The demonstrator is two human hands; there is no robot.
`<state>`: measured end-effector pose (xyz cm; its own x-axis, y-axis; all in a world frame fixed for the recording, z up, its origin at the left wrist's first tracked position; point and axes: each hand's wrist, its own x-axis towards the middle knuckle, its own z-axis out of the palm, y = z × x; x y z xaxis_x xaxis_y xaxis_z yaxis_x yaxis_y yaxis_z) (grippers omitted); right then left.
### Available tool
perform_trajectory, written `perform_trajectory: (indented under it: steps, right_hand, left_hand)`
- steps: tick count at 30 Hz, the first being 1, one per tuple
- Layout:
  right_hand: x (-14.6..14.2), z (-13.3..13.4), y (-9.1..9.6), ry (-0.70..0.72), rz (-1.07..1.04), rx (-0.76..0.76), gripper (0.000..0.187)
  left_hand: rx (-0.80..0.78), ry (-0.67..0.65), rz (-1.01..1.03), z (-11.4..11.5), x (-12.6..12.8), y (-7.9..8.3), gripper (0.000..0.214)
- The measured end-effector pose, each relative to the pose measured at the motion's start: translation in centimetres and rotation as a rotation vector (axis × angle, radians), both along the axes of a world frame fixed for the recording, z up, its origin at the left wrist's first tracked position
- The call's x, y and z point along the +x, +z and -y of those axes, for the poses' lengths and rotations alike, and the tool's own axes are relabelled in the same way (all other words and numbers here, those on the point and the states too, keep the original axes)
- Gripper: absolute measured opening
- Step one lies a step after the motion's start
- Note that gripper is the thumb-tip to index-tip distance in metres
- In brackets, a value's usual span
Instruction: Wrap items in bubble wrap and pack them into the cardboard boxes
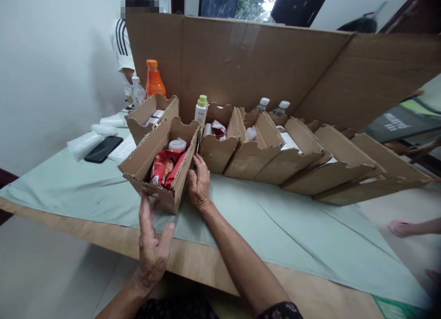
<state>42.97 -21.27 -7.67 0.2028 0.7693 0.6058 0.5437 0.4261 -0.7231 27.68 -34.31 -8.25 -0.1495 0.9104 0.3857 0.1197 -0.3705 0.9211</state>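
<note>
An open-topped cardboard box (161, 196) stands at the near left of the table, with a red snack packet (167, 166) and a white round roll (177, 144) inside. At its front face is my left hand (153, 245), fingers stretched upward and thumb spread, the fingertips at the cardboard. My right hand (200, 183) lies along the box's right side with its fingers extended against it. Neither hand is wrapped round anything. Beside my right hand begins a row of similar boxes, the nearest box (217, 151) holding a dark red packet.
A black phone (103, 149) and bubble-wrap pieces (84, 142) lie on the left of the green cloth (241, 209). Behind stand an orange bottle (155, 82), a green-capped bottle (200, 110) and a tall cardboard panel (248, 66). A person in a white sleeve (122, 43) is beyond.
</note>
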Motion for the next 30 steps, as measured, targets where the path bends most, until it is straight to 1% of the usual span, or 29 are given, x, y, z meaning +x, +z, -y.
perform_trajectory:
  steps: [3, 6, 11, 12, 14, 16, 18, 19, 21, 22, 23, 25, 27, 28, 30]
  right_hand:
    - [0.5, -0.5, -1.5, -0.064, -0.143, -0.102, 0.052]
    - [0.9, -1.0, -2.6, -0.113, -0.231, -0.161, 0.048]
    - [1.2, -1.4, -2.9, -0.132, -0.343, -0.204, 0.044]
    - [1.2, -1.4, -2.9, -0.13, -0.357, -0.203, 0.042]
    - [1.2, -1.4, -2.9, -0.121, -0.379, -0.203, 0.039]
    - [1.1, -1.5, -3.0, -0.112, -0.403, -0.214, 0.038]
    - [1.0, -1.7, -3.3, -0.104, -0.429, -0.234, 0.038]
    - [1.0, -1.8, -3.5, -0.101, -0.441, -0.243, 0.037]
    - [0.9, -1.9, -3.8, -0.096, -0.46, -0.257, 0.037]
    - [0.9, -2.0, -3.9, -0.094, -0.466, -0.262, 0.036]
    - [1.0, -2.0, -3.9, -0.093, -0.471, -0.266, 0.035]
    - [1.0, -2.0, -4.0, -0.094, -0.475, -0.272, 0.034]
    - [1.1, -2.1, -4.0, -0.096, -0.477, -0.276, 0.034]
    - [1.1, -2.2, -4.0, -0.096, -0.479, -0.276, 0.034]
    - [1.1, -2.2, -4.0, -0.096, -0.487, -0.274, 0.034]
  left_hand:
    - [-0.014, -0.049, -0.05, -1.6, 0.5, 0.2, 0.084]
    - [-0.002, -0.095, -0.104, -4.7, 1.7, 0.5, 0.087]
    - [-0.008, -0.129, -0.135, -11.4, 5.3, 1.3, 0.087]
    - [-0.018, -0.132, -0.142, -12.5, 5.8, 1.4, 0.086]
    - [-0.021, -0.131, -0.181, -13.8, 6.2, 1.5, 0.082]
    - [0.042, -0.111, -0.262, -14.5, 5.4, 1.8, 0.077]
    - [0.17, -0.042, -0.367, -15.2, 3.3, 2.6, 0.074]
    - [0.236, 0.011, -0.417, -15.9, 1.9, 3.4, 0.075]
    - [0.328, 0.131, -0.499, -18.0, -0.9, 5.6, 0.078]
    - [0.345, 0.191, -0.526, -19.4, -2.2, 6.9, 0.08]
    - [0.345, 0.224, -0.553, -20.9, -3.3, 8.3, 0.078]
    - [0.304, 0.195, -0.633, -23.6, -5.1, 10.9, 0.055]
    - [0.252, 0.117, -0.726, -25.4, -6.3, 12.6, 0.028]
    - [0.243, 0.085, -0.765, -25.7, -6.8, 13.2, 0.022]
    - [0.282, 0.056, -0.811, -24.9, -7.6, 13.5, 0.022]
